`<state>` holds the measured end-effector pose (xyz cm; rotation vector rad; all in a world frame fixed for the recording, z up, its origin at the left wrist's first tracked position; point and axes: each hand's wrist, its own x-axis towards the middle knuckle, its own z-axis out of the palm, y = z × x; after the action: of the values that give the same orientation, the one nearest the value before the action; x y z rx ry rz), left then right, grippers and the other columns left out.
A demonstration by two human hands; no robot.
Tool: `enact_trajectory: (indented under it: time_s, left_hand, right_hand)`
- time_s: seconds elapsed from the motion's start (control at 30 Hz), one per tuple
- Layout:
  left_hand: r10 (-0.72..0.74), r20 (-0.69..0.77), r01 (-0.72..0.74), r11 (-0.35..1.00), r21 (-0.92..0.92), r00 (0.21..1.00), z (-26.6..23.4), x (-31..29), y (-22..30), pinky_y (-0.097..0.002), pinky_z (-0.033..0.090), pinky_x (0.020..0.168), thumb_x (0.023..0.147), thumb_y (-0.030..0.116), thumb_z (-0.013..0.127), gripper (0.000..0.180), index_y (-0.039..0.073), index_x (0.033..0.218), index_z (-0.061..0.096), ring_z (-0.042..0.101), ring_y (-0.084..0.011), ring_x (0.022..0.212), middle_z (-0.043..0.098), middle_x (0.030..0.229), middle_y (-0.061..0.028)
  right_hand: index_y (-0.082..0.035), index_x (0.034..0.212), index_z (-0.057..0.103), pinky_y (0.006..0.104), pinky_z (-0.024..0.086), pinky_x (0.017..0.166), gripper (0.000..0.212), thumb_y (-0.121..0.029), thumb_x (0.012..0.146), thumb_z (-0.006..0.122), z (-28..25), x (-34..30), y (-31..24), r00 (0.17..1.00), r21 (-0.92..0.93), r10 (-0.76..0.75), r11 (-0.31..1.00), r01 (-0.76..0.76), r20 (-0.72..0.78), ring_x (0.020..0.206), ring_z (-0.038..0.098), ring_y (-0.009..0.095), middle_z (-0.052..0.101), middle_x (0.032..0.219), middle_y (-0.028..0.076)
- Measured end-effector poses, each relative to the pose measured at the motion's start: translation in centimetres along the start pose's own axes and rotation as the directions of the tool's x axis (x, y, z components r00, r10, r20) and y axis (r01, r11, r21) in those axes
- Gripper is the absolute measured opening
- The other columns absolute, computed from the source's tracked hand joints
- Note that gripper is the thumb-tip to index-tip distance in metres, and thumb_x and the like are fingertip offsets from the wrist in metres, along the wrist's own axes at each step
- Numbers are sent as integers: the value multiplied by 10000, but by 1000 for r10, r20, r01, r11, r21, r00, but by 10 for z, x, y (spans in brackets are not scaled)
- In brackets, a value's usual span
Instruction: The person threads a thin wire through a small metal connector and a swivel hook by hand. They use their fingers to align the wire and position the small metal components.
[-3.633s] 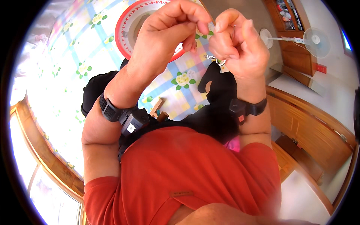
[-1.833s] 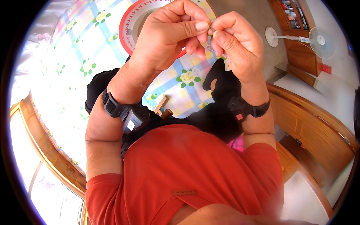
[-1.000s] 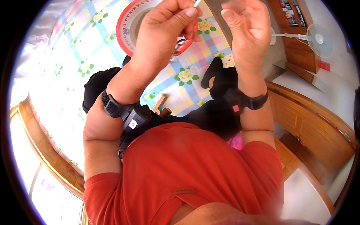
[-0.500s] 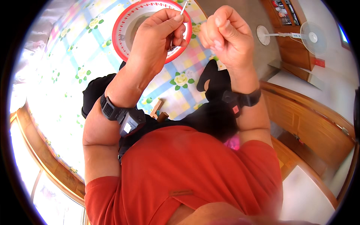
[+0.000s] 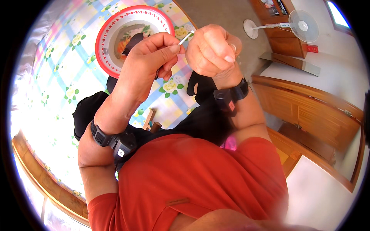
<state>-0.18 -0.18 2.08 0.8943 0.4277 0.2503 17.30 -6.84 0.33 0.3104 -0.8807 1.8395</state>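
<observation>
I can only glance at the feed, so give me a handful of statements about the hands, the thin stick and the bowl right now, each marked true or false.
1. The left hand pinches a thin white stick between thumb and fingertips. True.
2. The right hand lies flat and open on the table. False: it is curled into a fist, raised beside the left hand.
3. A red-rimmed bowl sits on the checked floral tablecloth beyond the hands. True.
4. The bowl is held in the right hand. False: neither hand touches it.
5. Both wrists wear dark bands. True.
6. The standing fan is on the table. False: it stands on the floor, to the right.
</observation>
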Motion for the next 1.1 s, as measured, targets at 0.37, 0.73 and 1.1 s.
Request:
enact_trajectory:
  time_s: [0.37,0.73,1.1]
  left_hand:
    - [-9,17,9,1000,15,1000,1,-2,-2,-214,328,512,928,142,534,147,13,930,602,379,-53,531,451,622,32]
    - [-33,15,32,998,47,999,4,-4,-1,-224,344,509,898,136,543,117,27,918,579,390,-68,520,475,635,16]
    - [332,-150,-300,933,199,931,2,-1,5,-223,367,550,956,123,500,138,13,938,581,448,-73,606,526,674,0]
  right_hand:
    - [-13,755,554,238,277,334,218,-167,909,572,1,0,1,1000,21,-19,1000,19,-1,360,384,110,494,489,8]
    - [32,788,570,255,287,334,204,-140,898,573,-7,2,4,983,48,2,999,-11,182,373,394,133,501,514,49]
    - [-15,692,559,243,275,388,393,-332,921,588,18,-2,-3,891,-778,-281,617,-116,-355,404,395,121,539,565,40]
